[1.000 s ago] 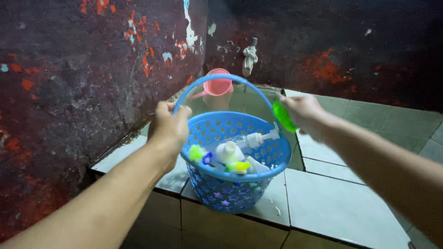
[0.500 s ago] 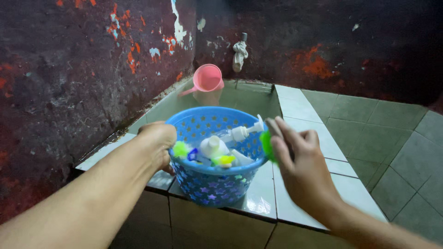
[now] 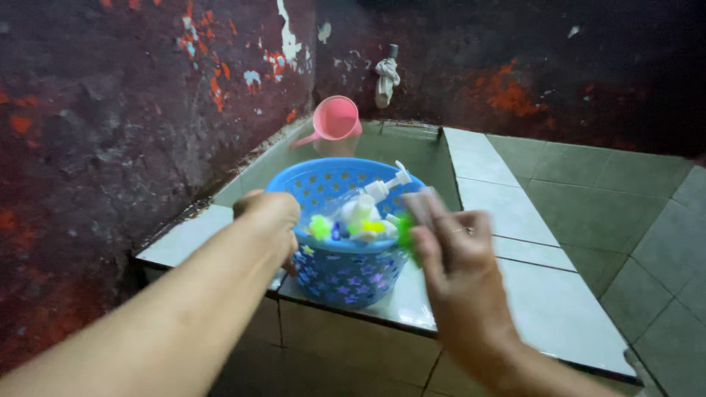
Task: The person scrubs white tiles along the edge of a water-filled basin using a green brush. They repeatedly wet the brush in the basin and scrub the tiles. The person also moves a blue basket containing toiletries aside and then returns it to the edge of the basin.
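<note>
A blue plastic basket [image 3: 346,276] with star-shaped holes stands on the corner of a tiled ledge [image 3: 529,294]. Inside lie a white pump bottle [image 3: 379,190] and small yellow, green and white items. My left hand [image 3: 268,213] grips the basket's left rim. In front of the basket's right side, my right hand [image 3: 448,250] is blurred by motion and holds a small bright green object [image 3: 404,237], which touches or nearly touches the rim.
Behind the ledge is a tiled water tank with a pink scoop [image 3: 334,117] floating in its far corner. Above it a tap wrapped in white cloth [image 3: 386,73] sticks out of the dark, peeling wall [image 3: 110,110]. Green floor tiles [image 3: 662,257] lie to the right.
The basket's handle, upright a second ago, is no longer seen. My left hand went from the handle to the rim. My right hand came down in front of the basket with the green object.
</note>
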